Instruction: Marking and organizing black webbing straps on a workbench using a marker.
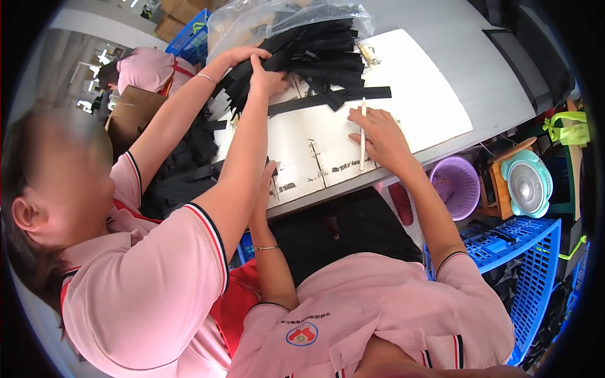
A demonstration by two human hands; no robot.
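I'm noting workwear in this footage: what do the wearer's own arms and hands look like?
Short pink sleeves with dark-banded edges, forearms bare. A thin silvery bracelet circles the left wrist; none shows on the right. The right hand is gloveless; the left hand, partly hidden by a co-worker's arm, shows no glove.
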